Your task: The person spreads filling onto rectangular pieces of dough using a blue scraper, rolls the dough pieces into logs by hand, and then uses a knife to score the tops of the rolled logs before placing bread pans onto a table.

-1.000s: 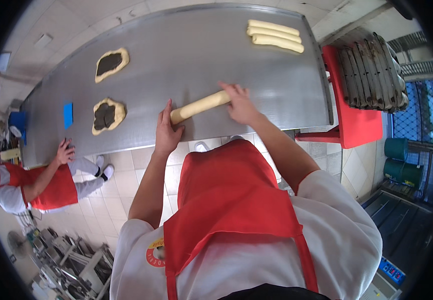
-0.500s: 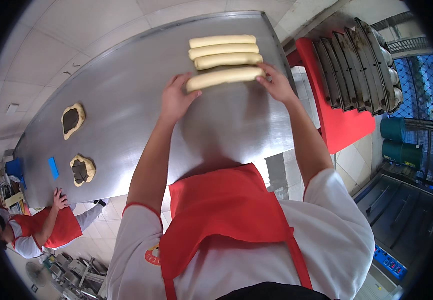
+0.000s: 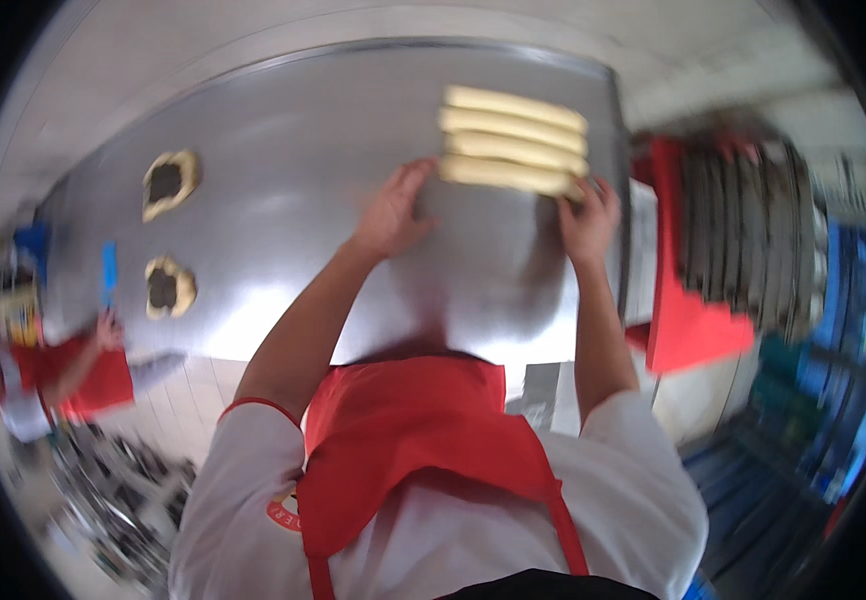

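Several pale dough logs (image 3: 513, 127) lie side by side in a close row on the steel table, toward its far right. At the left end of the nearest dough log (image 3: 503, 172) is my left hand (image 3: 396, 212), its fingers apart and nothing in them. My right hand (image 3: 590, 220) is at the other end of that log, fingertips at its tip and thumb apart from the fingers. Motion blurs the exact contact. The nearest log lies against the row.
On the left of the steel table (image 3: 333, 130) lie two flattened dough pieces (image 3: 184, 288) with dark slabs on top. Near them is a blue scraper-like strip (image 3: 109, 268). A co-worker in a red apron (image 3: 83, 375) stands at the left end. Dark baking pans (image 3: 743, 220) stand on a red surface (image 3: 688, 325) at right.
The nearest dough log, apart from the row and between my hands before, now lies against the others. My left hand has come off its end. The whole view has shifted and blurred.
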The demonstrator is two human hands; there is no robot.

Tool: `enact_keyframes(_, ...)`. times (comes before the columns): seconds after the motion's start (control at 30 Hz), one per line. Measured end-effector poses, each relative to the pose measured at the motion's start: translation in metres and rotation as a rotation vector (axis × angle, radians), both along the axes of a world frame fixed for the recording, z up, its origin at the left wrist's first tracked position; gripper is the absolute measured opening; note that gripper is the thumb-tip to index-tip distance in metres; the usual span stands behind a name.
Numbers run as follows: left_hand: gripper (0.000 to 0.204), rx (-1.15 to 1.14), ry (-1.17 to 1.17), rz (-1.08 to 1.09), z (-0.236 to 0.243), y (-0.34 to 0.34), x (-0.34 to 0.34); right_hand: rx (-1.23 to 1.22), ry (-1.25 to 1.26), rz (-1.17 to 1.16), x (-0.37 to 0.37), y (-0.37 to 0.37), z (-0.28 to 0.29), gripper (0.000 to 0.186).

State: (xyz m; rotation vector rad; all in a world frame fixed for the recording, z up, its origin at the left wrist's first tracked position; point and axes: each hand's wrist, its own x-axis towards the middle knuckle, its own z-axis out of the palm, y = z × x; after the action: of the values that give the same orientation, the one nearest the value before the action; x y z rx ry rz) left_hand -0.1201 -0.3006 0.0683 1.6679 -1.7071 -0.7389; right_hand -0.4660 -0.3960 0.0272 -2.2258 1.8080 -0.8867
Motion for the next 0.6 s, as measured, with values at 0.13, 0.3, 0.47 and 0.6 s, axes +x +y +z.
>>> enact_keyframes(0.13,0.072,-0.087,-0.076,0.176,0.034,0.102,0.121,-0.153,-0.106,-0.033,0.052,0.064,-0.001,0.044)
enact_keyframes(0.3,0.069,-0.051,-0.325,0.733,0.020,0.257,0.360,0.097,-0.469,0.300,0.235,0.165,-0.002,0.032)
enact_keyframes(0.47,0.071,0.210,-0.514,0.665,-0.014,0.319,0.530,0.354,-0.347,0.915,0.524,0.249,0.022,0.037)
enact_keyframes(0.6,0.062,0.221,-0.479,0.244,-0.056,0.303,0.548,-0.019,0.122,0.841,0.696,0.277,-0.012,0.052)
